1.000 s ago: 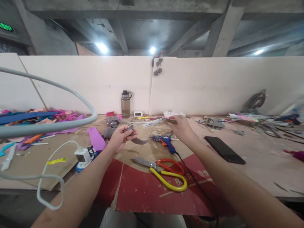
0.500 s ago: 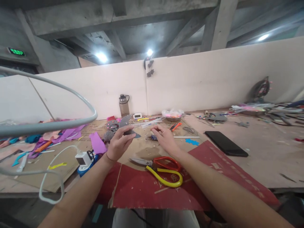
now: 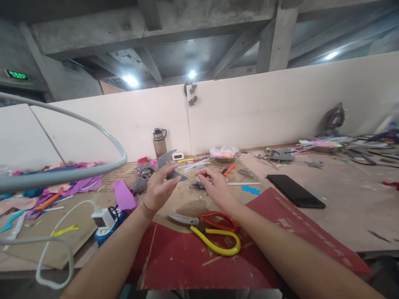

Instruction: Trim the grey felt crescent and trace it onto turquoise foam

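My left hand (image 3: 159,190) is closed on a flat, dark grey felt-like piece (image 3: 166,159) with pointed ends, which shows above the fingers and beyond the thumb. Part of that piece is hidden behind the hand. To its right, my right hand (image 3: 216,187) has thumb and forefinger drawn together; anything between them is too small to make out. A dark blue tool with a pointed tip (image 3: 200,185) lies just behind the right fingers, partly covered. Below both hands, scissors (image 3: 187,219) with red and yellow handles rest on red-printed cardboard (image 3: 174,261).
At right lies a black phone (image 3: 294,191), near a blue cutout (image 3: 251,189). A bottle (image 3: 160,143), a small white clock (image 3: 178,156) and a bowl (image 3: 225,154) stand at the back. Left are purple felt (image 3: 124,195), a white plug (image 3: 103,219) and a grey tube (image 3: 93,168).
The view has shifted slightly. My left hand has moved a little to the right with the grey piece, its thumb and fingers looking slightly wider apart. The right hand keeps its pinch.
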Motion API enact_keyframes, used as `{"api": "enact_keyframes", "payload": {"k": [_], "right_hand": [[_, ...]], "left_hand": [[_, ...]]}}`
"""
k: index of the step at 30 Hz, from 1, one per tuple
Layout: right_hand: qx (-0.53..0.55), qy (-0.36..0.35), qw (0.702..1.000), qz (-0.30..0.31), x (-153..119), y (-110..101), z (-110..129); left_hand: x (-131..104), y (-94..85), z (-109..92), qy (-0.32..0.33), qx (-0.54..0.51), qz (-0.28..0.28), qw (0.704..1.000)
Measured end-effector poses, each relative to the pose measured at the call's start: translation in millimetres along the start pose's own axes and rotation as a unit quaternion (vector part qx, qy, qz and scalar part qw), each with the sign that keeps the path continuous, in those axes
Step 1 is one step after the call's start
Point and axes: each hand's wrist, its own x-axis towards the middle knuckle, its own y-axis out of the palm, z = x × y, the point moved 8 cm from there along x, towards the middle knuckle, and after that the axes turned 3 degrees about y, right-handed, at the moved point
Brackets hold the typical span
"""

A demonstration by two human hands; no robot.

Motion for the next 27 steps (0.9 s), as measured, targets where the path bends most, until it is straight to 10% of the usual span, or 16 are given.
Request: {"api": "enact_keyframes", "payload": {"k": [5, 13, 23, 27], "right_hand": [[-0.005, -0.013, 1.000, 0.018, -4.7, 9.0, 0.4], [0.026, 0.046, 0.998, 0.022, -3.8, 9.0, -6.7], [0.433, 0.260, 0.858, 0.093, -4.3, 42.8, -45.9], [0.426, 0.222, 0.874, 0.081, -2.2, 34.7, -36.5]], "left_hand": [[-6.9, 2.1, 8.7, 0.000, 0.003, 0.027, 1.000], [-9.1, -8.5, 14.9, -0.040, -0.034, -0.085, 0.995], [-13.6, 18.0, -37.7, 0.226, 0.086, 0.040, 0.969], [-15.1, 27.0, -34.1, 0.217, 0.092, 0.049, 0.971]]}}
